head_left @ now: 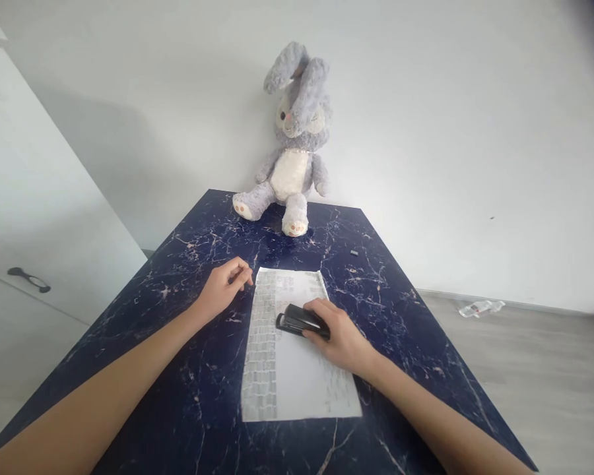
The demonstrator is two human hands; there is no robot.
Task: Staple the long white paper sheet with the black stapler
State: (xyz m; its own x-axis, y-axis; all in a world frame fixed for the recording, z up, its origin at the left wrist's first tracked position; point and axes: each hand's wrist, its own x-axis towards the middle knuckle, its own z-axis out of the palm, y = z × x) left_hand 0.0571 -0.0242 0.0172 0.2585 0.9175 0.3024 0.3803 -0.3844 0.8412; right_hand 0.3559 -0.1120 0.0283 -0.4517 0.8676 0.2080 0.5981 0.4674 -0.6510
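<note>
My right hand (340,335) is wrapped around a black stapler (297,319), whose front end points left over the sheet of paper (307,389). Whether the stapler touches the paper is hard to tell. Print and a grid-like pattern run down the left side of the sheet, with fainter writing at its right. Beside the paper's upper left edge, my left hand (228,282) rests with its fingers curled inward. Anything inside those fingers is hidden.
The dark blue marbled table (193,389) narrows toward the wall. At its far end sits a grey plush rabbit (293,152). A small strip of staples or similar piece (354,253) lies at the right. A white cabinet (34,198) stands left; clear plastic packaging (480,308) is on the floor.
</note>
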